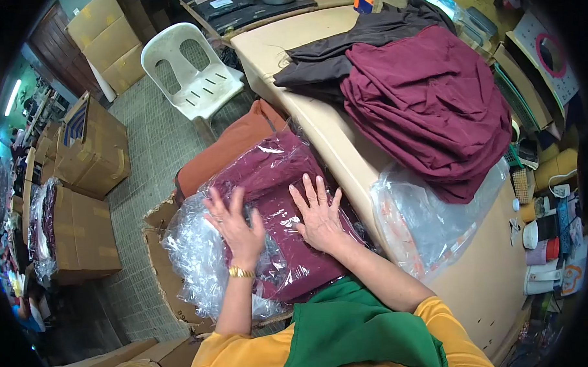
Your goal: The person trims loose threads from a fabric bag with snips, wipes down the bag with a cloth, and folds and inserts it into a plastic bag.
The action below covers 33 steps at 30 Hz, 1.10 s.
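Maroon folded cloth in clear plastic point(286, 248) lies in front of me, on top of an open cardboard box. My right hand point(319, 220) rests on it with the fingers spread. Over the left part of the package is my left hand point(236, 227), fingers apart and slightly blurred, a gold watch at its wrist; whether it touches the plastic I cannot tell. Crumpled clear plastic point(196, 264) bulges beside it on the left. An orange-brown cloth point(225, 150) lies behind the package. Neither hand holds anything.
To the right, a beige table point(466, 284) bears a maroon cloth pile point(433, 101), dark cloth point(373, 41) and a flat plastic bag point(437, 217). A white chair point(193, 77) stands behind. Cardboard boxes point(85, 229) are at the left, cups point(544, 252) at the table's right edge.
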### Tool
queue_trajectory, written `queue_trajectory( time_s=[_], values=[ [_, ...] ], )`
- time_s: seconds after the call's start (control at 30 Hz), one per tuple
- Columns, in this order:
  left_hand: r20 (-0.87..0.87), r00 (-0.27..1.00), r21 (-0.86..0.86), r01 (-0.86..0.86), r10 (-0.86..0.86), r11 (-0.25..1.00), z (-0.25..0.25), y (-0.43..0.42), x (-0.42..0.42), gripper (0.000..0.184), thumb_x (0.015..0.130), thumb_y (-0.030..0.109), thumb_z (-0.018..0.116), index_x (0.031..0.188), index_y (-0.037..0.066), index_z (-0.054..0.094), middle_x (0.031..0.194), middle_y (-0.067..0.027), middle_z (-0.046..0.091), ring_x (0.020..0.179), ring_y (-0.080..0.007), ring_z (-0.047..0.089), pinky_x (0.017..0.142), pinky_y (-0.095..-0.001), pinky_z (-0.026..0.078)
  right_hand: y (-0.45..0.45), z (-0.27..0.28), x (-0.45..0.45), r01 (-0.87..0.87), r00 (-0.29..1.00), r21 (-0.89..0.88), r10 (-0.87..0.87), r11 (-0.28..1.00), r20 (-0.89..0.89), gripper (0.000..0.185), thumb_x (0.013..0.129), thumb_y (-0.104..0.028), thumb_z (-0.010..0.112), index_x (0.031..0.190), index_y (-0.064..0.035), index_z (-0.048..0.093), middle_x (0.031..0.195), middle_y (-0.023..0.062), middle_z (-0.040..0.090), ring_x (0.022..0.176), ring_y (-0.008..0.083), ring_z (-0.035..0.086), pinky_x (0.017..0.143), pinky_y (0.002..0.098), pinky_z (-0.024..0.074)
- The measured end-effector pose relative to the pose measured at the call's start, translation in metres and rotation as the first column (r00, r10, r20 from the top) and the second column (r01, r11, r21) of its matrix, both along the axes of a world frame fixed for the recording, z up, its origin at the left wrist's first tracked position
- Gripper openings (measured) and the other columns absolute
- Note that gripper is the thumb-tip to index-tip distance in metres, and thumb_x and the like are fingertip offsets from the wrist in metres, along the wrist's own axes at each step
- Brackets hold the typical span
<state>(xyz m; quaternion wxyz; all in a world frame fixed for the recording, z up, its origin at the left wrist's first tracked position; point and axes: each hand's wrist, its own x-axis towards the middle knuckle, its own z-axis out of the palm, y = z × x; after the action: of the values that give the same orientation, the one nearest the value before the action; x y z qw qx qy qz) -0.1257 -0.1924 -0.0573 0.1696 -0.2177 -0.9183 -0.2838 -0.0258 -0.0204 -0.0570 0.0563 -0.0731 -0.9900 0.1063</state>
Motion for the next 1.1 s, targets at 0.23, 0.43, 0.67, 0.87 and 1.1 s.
queue_trajectory(
  time_s=[0.23, 0.43, 0.67, 0.87, 1.1],
  values=[
    [-0.034, 0.951, -0.323, 0.279, -0.306, 0.904, -0.004, 0.084, -0.039, 0.061, 0.089, 0.047, 0.063, 0.146, 0.032, 0.047, 0.162, -0.0111, 0.021, 0.149, -0.0465, 0.009, 0.108, -0.0772, 0.002, -0.02, 0.047, 0.06, -0.003, 0.753, -0.187, 0.125, 0.982, 0.646, 0.092, 0.083, -0.072, 0.056, 0.157, -0.0323, 0.018, 0.165, 0.0149, -0.006, 0.147, 0.0516, -0.008, 0.104, 0.0818, 0.0079],
    [0.028, 0.952, -0.415, 0.288, -0.304, 0.863, -0.085, 0.108, -0.089, 0.072, 0.089, 0.057, 0.058, 0.152, 0.031, 0.036, 0.165, -0.0075, 0.011, 0.15, -0.0434, -0.002, 0.11, -0.0742, -0.002, -0.016, -0.017, 0.055, 0.146, 0.601, -0.284, 0.143, 0.947, 0.786, 0.104, 0.077, -0.073, 0.063, 0.157, -0.0414, 0.004, 0.164, 0.0064, -0.02, 0.148, 0.0452, -0.016, 0.104, 0.0825, 0.0051],
    [0.062, 0.956, -0.38, 0.289, -0.288, 0.879, -0.153, 0.11, -0.071, 0.076, 0.083, 0.053, 0.065, 0.148, 0.021, 0.042, 0.163, -0.0118, 0.015, 0.148, -0.047, 0.002, 0.112, -0.0732, -0.004, -0.003, -0.063, 0.056, 0.192, 0.436, -0.294, 0.187, 0.936, 0.88, 0.107, 0.077, -0.072, 0.065, 0.155, -0.0464, -0.004, 0.163, 0.0012, -0.024, 0.149, 0.0399, -0.017, 0.107, 0.0799, 0.0047],
    [0.125, 0.96, -0.366, 0.279, -0.25, 0.888, -0.16, 0.121, -0.064, 0.078, 0.085, 0.048, 0.063, 0.153, 0.024, 0.033, 0.162, -0.0122, 0.018, 0.147, -0.0483, 0.007, 0.11, -0.075, -0.001, 0.007, -0.074, 0.06, 0.197, 0.479, -0.283, 0.159, 0.939, 0.863, 0.109, 0.076, -0.068, 0.069, 0.155, -0.0451, -0.002, 0.164, 0.0018, -0.022, 0.15, 0.0389, -0.014, 0.109, 0.0779, 0.0052],
    [0.0, 0.988, -0.23, 0.151, -0.155, 0.961, -0.065, 0.111, -0.047, 0.077, 0.076, 0.036, 0.075, 0.142, 0.009, 0.046, 0.119, -0.0124, 0.053, 0.117, -0.0309, 0.047, 0.106, -0.0556, 0.026, -0.014, -0.025, 0.072, 0.148, 0.653, -0.314, 0.146, 0.938, 0.743, 0.11, 0.077, -0.059, 0.073, 0.159, -0.0293, 0.006, 0.165, 0.0094, -0.01, 0.149, 0.0436, -0.01, 0.106, 0.0801, 0.006]
  ],
)
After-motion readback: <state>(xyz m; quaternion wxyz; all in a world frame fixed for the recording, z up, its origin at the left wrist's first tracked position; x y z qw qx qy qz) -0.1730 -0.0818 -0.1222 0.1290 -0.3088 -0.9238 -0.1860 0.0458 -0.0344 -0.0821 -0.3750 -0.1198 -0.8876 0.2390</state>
